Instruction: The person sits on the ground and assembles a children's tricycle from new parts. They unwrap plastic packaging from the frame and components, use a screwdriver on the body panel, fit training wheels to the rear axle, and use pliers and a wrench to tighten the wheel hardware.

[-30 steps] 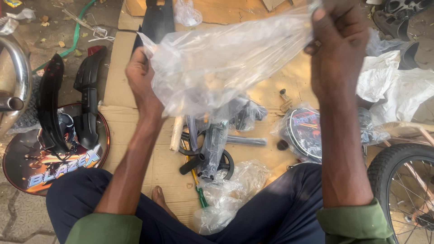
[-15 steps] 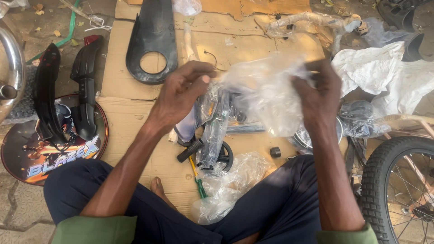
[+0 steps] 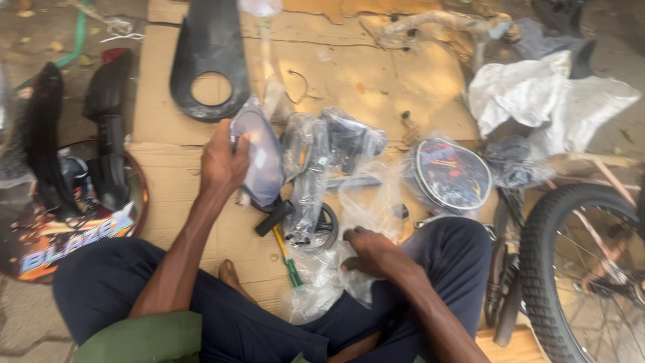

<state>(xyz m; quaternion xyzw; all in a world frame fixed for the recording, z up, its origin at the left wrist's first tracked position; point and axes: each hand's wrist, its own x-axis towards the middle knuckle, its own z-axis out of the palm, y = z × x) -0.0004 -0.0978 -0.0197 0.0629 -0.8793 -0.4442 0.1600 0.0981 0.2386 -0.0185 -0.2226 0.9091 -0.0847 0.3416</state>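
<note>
Cardboard sheet flat on ground, covers most of view; person sits cross-legged at its near edge. Bike wheel w/ black tyre at far right, partly cut off. Round printed disc at left edge, two black curved mudguards lying over it. Black chain guard w/ round hole at top, on cardboard. Crumpled white wrap top right. Smaller round disc in clear plastic right of centre. Heap of bagged bike parts at centre, just ahead of knees. L hand raised, fingers wrapped round a dark oval part in clear bag, held upright beside the heap. R hand low near right knee, fingers closed on loose clear plastic bag lying on cardboard. Green-handled screwdriver betw. the hands, flat
</note>
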